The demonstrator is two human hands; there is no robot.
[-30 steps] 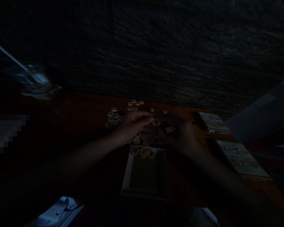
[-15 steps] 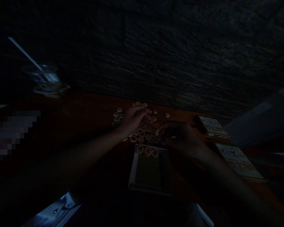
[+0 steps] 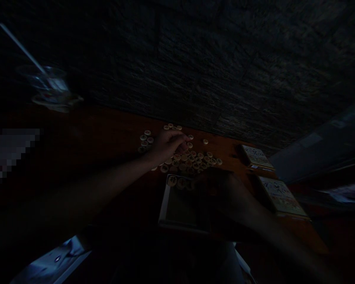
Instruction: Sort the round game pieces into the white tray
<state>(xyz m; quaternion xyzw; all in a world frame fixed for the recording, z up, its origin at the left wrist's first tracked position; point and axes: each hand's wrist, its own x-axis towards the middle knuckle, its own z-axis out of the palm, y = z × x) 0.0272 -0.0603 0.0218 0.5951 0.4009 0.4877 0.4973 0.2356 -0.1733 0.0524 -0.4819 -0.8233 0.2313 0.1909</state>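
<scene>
Round game pieces (image 3: 184, 157) with characters on them lie spread on the brown table. Over their middle part is my left hand (image 3: 170, 148), its fingers curled together; what they hold, if anything, is hidden. My right hand (image 3: 221, 189) is in deep shadow over the right side of the open box (image 3: 163, 209), its fingertips close to the pieces at the box's far edge. Two pieces (image 3: 172, 181) show clearly in the box's far left corner, with a dim one beside them. The right fingers are too dark to make out.
A clear cup (image 3: 51, 83) with a straw stands on a dish (image 3: 56, 103) at the far left. Two printed boxes (image 3: 257, 156) (image 3: 282, 195) lie at the right. A stone wall (image 3: 177, 79) rises behind the table (image 3: 106, 122). Single pieces (image 3: 205, 141) lie near the wall.
My right hand has moved from the loose pieces toward me, over the box, uncovering pieces on the right. The left hand has stayed among the pieces. The view has shifted slightly.
</scene>
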